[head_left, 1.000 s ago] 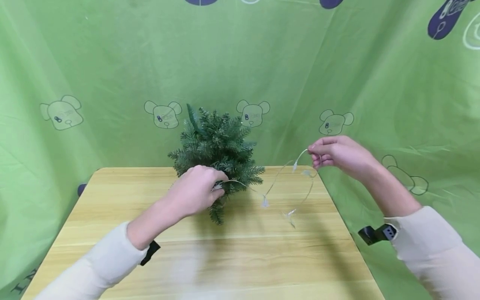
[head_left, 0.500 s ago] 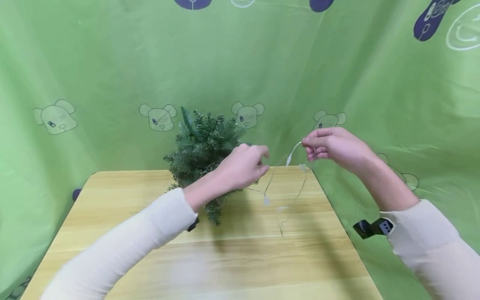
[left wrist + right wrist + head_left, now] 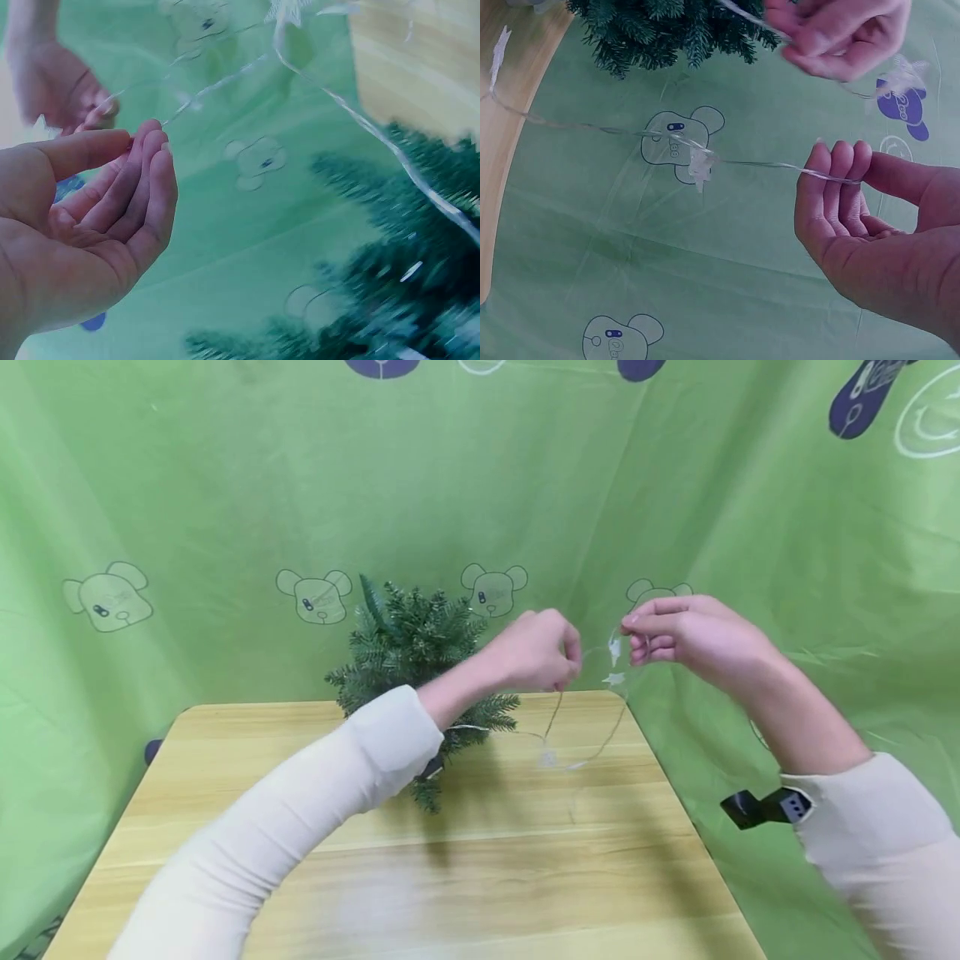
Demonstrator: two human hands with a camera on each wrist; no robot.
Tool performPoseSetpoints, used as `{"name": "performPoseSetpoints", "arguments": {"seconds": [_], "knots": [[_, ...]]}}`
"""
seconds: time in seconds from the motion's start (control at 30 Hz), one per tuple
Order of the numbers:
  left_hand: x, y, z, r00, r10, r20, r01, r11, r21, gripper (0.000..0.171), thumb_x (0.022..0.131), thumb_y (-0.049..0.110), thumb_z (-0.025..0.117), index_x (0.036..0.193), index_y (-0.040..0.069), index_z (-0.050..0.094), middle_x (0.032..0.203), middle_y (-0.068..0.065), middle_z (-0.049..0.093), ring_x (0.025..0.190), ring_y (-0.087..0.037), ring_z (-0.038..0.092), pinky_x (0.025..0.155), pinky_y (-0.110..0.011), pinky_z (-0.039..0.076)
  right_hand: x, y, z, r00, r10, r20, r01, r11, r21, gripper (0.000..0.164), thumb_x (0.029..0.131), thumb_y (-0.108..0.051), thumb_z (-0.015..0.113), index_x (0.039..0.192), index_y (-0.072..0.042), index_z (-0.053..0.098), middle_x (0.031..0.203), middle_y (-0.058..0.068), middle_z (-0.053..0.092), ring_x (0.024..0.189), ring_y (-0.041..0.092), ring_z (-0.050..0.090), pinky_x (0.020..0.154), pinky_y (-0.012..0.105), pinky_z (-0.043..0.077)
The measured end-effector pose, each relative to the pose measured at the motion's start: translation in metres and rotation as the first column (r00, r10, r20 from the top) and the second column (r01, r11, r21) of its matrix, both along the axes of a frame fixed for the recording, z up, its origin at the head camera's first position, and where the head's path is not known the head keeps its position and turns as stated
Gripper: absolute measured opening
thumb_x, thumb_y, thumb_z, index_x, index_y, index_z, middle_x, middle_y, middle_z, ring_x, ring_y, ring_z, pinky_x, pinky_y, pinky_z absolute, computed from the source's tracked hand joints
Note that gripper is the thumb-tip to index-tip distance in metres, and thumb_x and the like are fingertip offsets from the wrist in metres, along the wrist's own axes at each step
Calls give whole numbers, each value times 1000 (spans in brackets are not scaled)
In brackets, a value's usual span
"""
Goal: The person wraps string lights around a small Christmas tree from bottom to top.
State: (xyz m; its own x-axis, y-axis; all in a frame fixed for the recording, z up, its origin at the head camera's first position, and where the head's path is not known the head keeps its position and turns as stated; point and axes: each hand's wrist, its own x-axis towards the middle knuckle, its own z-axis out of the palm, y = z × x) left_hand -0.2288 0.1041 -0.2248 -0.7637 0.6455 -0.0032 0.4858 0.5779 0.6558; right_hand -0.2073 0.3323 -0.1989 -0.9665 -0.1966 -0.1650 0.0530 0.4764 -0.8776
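Observation:
A small artificial Christmas tree (image 3: 411, 639) stands on the wooden table, partly behind my left forearm. From its right side runs a string of fairy lights with clear star-shaped pieces (image 3: 615, 678). My left hand (image 3: 528, 647), right of the tree and above the table, pinches the wire between thumb and fingertips, as the left wrist view shows. Higher and farther right, my right hand (image 3: 697, 631) pinches another stretch of the wire (image 3: 765, 165) between thumb and fingers. A star (image 3: 700, 169) hangs from that stretch. Between the hands and the table, the string sags in a loop.
The light wooden table (image 3: 375, 877) has its back edge just behind the tree. A green cloth (image 3: 420, 485) printed with bear heads hangs behind and to both sides. A black wrist device (image 3: 765, 808) sits at my right cuff.
My left hand has left the front of the tree, moved right and up, and now pinches the wire near my right hand. The right hand has risen slightly, still holding the string.

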Motion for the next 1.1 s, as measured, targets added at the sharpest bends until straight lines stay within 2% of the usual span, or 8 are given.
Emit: {"name": "performPoseSetpoints", "arguments": {"seconds": [0.2,0.37,0.53,0.73,0.83,0.9,1.03,1.1], "knots": [[-7,-8,29,995,74,-68,-71,997,35,11,96,6,61,97,12,70,85,-2,73,73,-14,68,55,-19,51,-2,4,1,998,-41,37,44,996,-83,17,103,-21,59,112,-8,64,96,-2,67,89,12,65,89,28,58],[-15,-9,39,977,171,-129,-164,984,62,10,95,9,62,98,14,70,89,2,72,63,-10,60,49,-19,43,-4,4,0,999,-25,32,28,996,-84,17,104,-22,57,115,-10,64,97,-2,67,90,13,64,90,28,58],[-25,-6,32,966,225,-130,-215,973,88,6,96,13,64,99,14,69,96,0,70,59,-8,52,50,-19,43,-8,3,-2,999,-16,33,18,997,-74,18,105,-20,55,117,-9,62,99,-2,66,92,13,64,91,27,57],[-36,-4,11,969,218,-120,-212,975,59,8,97,12,64,101,10,70,97,-3,72,65,-9,57,61,-20,51,-12,-1,-9,999,-9,44,12,998,-67,19,105,-16,53,120,-5,58,99,-1,65,92,13,63,91,27,57],[-39,-3,3,969,216,-121,-216,976,15,6,97,14,64,93,11,68,87,0,69,61,-8,53,59,-19,49,-13,-3,-13,999,4,40,-2,998,-58,20,105,-15,53,121,-3,57,99,-1,65,92,13,63,92,27,56],[-39,-2,0,971,204,-124,-209,978,-27,16,98,13,63,82,12,61,73,2,60,54,-7,45,52,-18,42,-14,-5,-16,999,11,43,-9,999,-53,21,105,-14,52,121,-1,56,99,-1,64,93,13,63,92,27,56],[-37,1,0,977,150,-151,-170,977,-129,32,97,9,60,68,15,47,57,6,40,47,-6,33,45,-17,32,-17,-8,-22,998,29,54,-26,999,-42,23,105,-12,52,122,3,54,100,0,64,93,13,63,92,27,57],[-35,3,1,980,128,-151,-154,973,-173,34,97,9,59,67,16,45,56,6,38,46,-5,33,44,-16,33,-19,-9,-24,998,35,61,-31,998,-50,23,105,-11,51,123,4,53,100,-1,64,93,13,63,91,26,57]]}}
